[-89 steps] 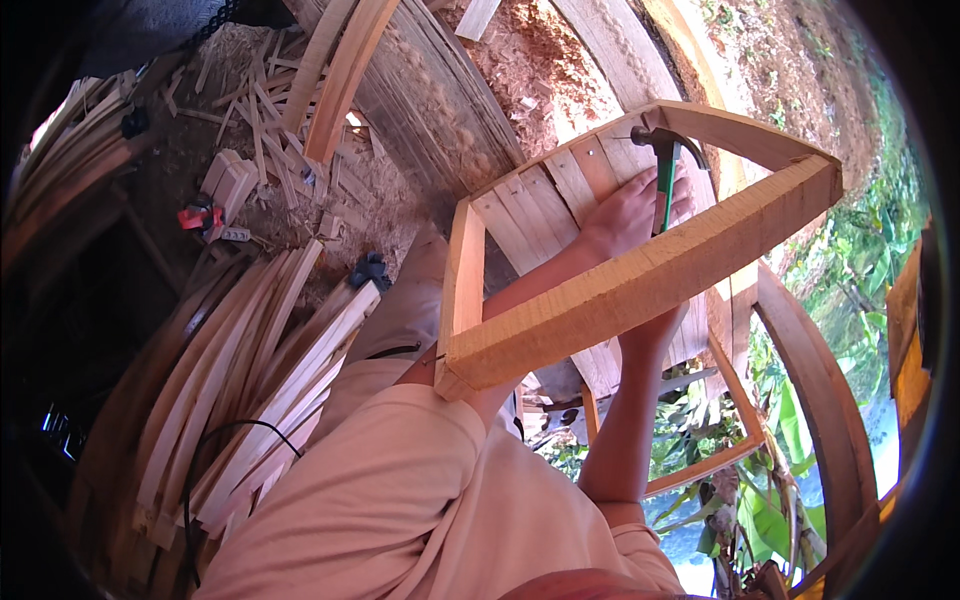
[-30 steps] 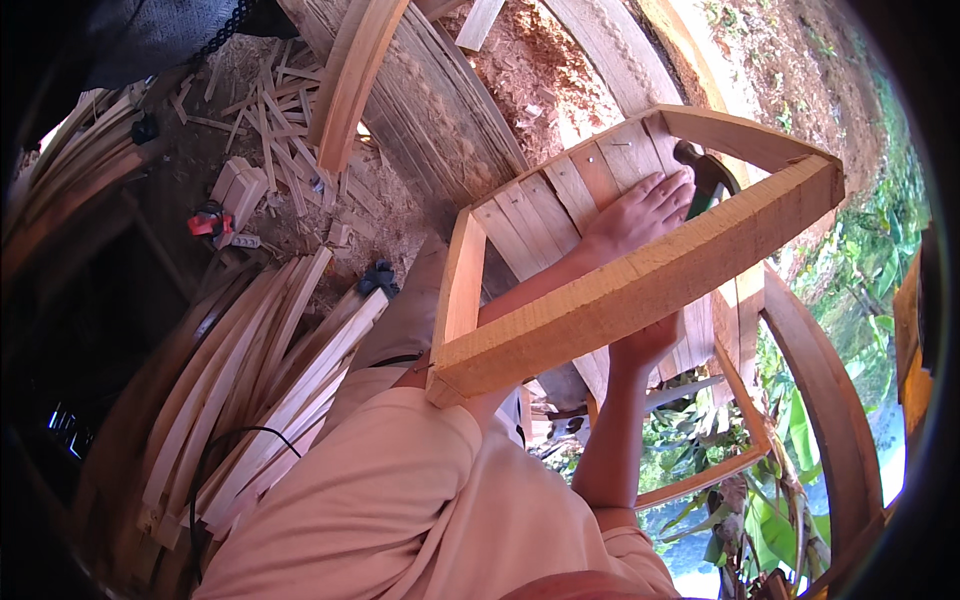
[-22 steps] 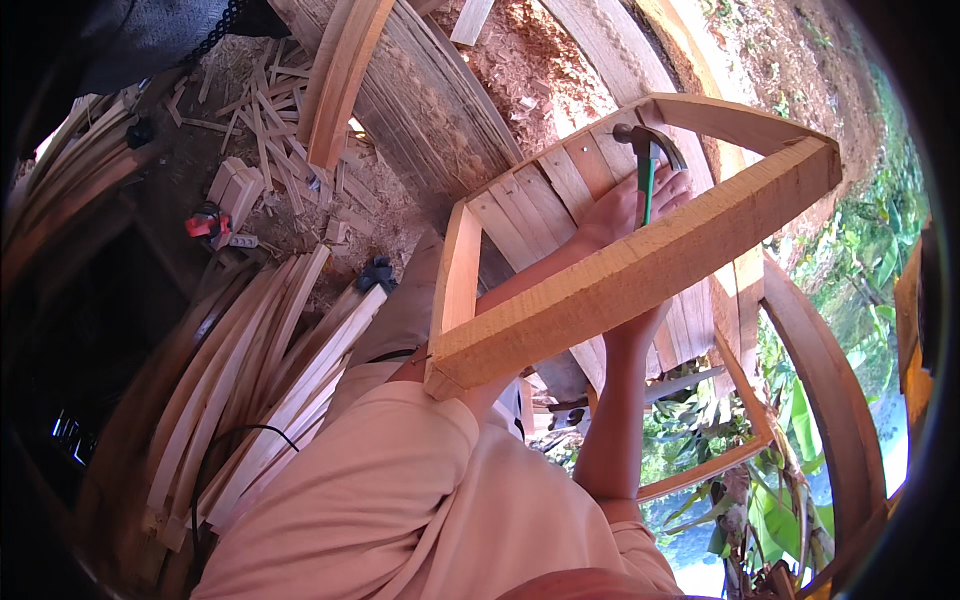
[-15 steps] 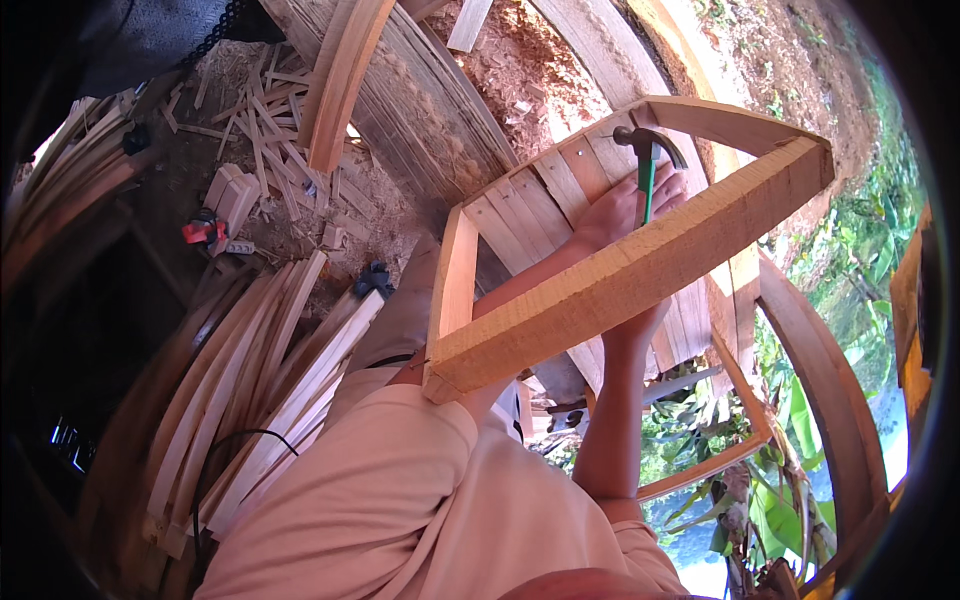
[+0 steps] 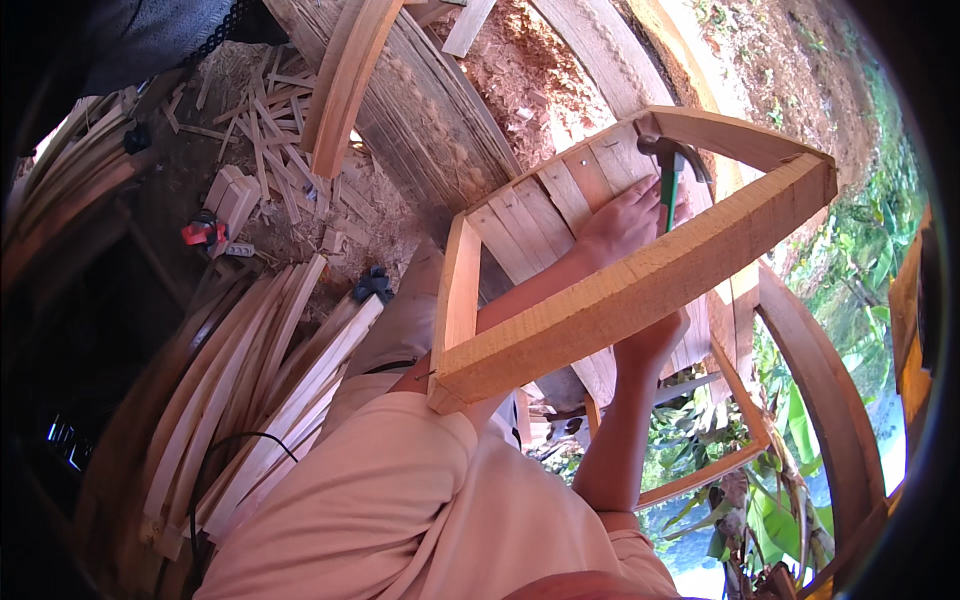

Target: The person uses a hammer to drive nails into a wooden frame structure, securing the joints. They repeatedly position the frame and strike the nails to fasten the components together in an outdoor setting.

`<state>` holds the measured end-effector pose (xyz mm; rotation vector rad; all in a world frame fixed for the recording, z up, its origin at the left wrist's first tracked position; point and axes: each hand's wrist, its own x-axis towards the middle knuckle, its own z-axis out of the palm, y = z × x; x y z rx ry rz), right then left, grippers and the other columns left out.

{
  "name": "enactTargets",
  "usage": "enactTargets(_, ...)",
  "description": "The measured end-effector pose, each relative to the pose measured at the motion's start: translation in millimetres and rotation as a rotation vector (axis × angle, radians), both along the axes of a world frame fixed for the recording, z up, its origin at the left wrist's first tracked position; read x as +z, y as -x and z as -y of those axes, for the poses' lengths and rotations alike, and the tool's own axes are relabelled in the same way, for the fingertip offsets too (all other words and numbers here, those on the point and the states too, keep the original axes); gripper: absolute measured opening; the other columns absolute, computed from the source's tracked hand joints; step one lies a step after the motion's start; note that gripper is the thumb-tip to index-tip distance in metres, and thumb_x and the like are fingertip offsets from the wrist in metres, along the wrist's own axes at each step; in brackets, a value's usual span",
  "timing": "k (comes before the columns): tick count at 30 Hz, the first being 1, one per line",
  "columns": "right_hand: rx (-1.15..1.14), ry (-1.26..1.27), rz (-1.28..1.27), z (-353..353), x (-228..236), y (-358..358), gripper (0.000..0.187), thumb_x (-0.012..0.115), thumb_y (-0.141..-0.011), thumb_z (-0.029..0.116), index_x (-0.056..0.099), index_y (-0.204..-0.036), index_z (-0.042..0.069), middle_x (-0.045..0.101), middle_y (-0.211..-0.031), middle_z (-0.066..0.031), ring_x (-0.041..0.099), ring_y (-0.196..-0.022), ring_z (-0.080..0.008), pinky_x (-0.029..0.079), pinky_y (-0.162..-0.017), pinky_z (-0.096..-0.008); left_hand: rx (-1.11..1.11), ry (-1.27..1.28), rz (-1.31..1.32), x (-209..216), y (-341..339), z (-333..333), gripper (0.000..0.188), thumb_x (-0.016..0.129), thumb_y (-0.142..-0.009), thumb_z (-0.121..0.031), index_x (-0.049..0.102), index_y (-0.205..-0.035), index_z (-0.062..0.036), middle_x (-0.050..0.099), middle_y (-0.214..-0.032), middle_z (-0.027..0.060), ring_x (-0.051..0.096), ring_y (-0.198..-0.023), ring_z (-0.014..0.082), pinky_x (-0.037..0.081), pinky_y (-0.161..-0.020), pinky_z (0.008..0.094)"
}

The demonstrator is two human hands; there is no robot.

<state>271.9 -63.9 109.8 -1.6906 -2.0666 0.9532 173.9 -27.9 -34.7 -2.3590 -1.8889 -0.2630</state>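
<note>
A tapering wooden frame [image 5: 620, 285] with thick beams rises over a row of narrow wooden slats [image 5: 520, 220]. My left arm reaches through this frame, and my left hand [image 5: 618, 222] lies on the slats with its fingers stretched toward the hammer. My right hand [image 5: 655, 338], partly hidden below the thick near beam, grips a claw hammer [image 5: 671, 175] with a green handle. The handle passes behind that beam. The dark hammer head is beside the far edge of the slats, close to the frame's curved far piece. A small nail head shows on one slat.
Long wooden strips [image 5: 235, 400] are stacked at left. Scraps [image 5: 265, 130] and shavings litter the ground, near a red and black tool [image 5: 205, 232]. A heavy plank [image 5: 430, 100] lies beyond the slats. Curved timbers [image 5: 825, 390] and plants stand at right.
The hammer head has shifted slightly right and down, and my right hand has moved a little right. My left hand's fingers have drawn slightly back from beside the handle. The frame appears slightly lower.
</note>
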Motion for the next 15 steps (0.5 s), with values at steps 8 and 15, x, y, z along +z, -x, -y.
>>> enactTargets(8,0.035,-0.128,0.028,-6.5,19.7,14.0,0.019,0.065,-0.094,0.007,0.068,-0.111,-0.002,0.073,-0.099,-0.0215,0.073,-0.091,-0.0428,0.056,-0.076,-0.0423,-0.027,0.085,0.071,9.7,-7.5,-2.6,0.054,0.044,-0.105,-0.036,0.052,-0.152,-0.012,0.047,-0.162,0.0101,0.035,-0.156,0.0276,0.023,-0.129,0.0434)
enactTargets(15,0.017,0.017,0.031,-24.3,35.7,14.1,0.018,0.066,-0.093,0.005,0.068,-0.108,-0.004,0.074,-0.094,-0.0226,0.075,-0.089,-0.0392,0.056,-0.073,-0.0414,-0.03,0.19,0.018,17.9,-3.0,-9.0,0.056,0.034,-0.108,-0.033,0.041,-0.16,-0.016,0.033,-0.171,0.0055,0.022,-0.161,0.0242,0.014,-0.131,0.0464)
